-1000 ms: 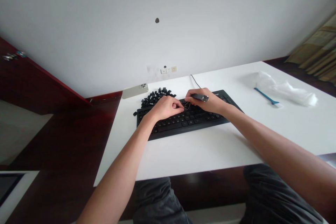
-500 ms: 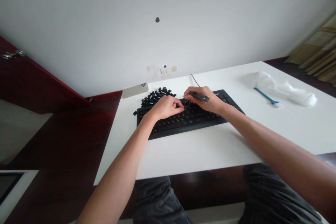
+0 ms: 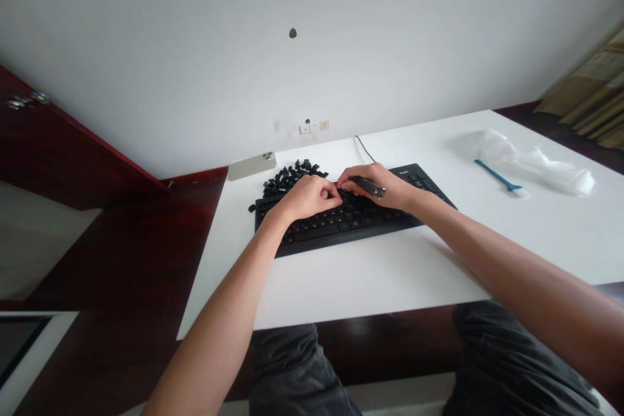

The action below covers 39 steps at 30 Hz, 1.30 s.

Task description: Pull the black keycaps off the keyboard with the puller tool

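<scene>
One black keyboard is lying on the white table, its long axis running left to right, its right end angling slightly away from the person, its front edge facing them. Two hands are working over it! The left hand is covering the keyboard's left-centre, fingers curling in, thumb and forefinger sitting close; whether they're meeting or pinching anything, I cannot tell. Over the keyboard's rear middle, the right hand is clamping one dark handle, whose far tip is hiding from view. Behind the keyboard's left half, black keycaps are piling too thick to count, with one loose cap lying just off its left end. One phone is resting behind that end; one cable is trailing behind. Well right of the keyboard, one blue brush and one plastic bag are lying.
</scene>
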Available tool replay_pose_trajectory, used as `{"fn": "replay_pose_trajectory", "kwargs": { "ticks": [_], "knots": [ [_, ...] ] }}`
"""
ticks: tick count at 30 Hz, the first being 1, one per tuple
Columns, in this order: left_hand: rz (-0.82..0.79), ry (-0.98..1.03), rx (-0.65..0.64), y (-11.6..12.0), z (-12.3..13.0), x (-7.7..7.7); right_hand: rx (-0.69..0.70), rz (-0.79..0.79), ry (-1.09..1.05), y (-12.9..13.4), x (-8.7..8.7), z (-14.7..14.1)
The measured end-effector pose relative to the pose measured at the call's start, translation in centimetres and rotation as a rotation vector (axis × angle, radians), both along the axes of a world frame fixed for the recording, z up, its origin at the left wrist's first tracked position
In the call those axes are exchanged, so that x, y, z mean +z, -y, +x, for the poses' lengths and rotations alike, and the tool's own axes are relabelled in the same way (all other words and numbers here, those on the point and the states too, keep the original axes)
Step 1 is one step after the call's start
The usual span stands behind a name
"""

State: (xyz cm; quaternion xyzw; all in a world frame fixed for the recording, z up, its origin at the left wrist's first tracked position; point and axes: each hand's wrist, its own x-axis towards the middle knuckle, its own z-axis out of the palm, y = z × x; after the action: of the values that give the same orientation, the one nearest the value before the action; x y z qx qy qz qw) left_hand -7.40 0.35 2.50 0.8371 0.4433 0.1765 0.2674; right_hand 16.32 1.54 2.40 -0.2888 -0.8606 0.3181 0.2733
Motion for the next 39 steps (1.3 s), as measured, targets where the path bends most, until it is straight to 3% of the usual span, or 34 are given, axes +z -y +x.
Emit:
{"fn": "replay_pose_trajectory", "kwargs": {
  "ticks": [6,10,13,16,19,24,30,36,39],
  "knots": [
    [0.006,0.035,0.023,0.1,-0.1,0.0,0.041,0.005,0.068,-0.1,0.4,0.5],
    [0.022,0.042,0.025,0.2,0.0,0.0,0.119,0.023,0.097,0.8,1.7,0.2],
    [0.039,0.073,-0.043,0.3,0.1,0.1,0.181,0.061,0.173,1.9,2.9,0.0],
    [0.099,0.07,-0.125,0.3,0.4,0.1,0.155,0.087,0.237,2.6,3.4,0.0],
    [0.154,0.042,-0.141,0.2,0.8,-0.4,0.115,0.105,0.221,2.5,3.1,0.0],
    [0.249,0.082,-0.066,0.2,1.9,-1.9,0.079,0.172,0.115,2.0,2.4,0.1],
    [0.243,0.028,-0.153,0.7,2.7,-2.3,0.048,0.309,-0.038,2.3,2.6,-0.5],
    [0.21,-0.129,-0.163,1.2,2.3,-2.5,0.169,0.105,-0.215,3.6,0.9,-3.0],
    [0.236,-0.222,-0.209,1.3,1.9,-2.6,0.175,0.092,-0.243,4.2,0.3,-3.9]
  ]
}}
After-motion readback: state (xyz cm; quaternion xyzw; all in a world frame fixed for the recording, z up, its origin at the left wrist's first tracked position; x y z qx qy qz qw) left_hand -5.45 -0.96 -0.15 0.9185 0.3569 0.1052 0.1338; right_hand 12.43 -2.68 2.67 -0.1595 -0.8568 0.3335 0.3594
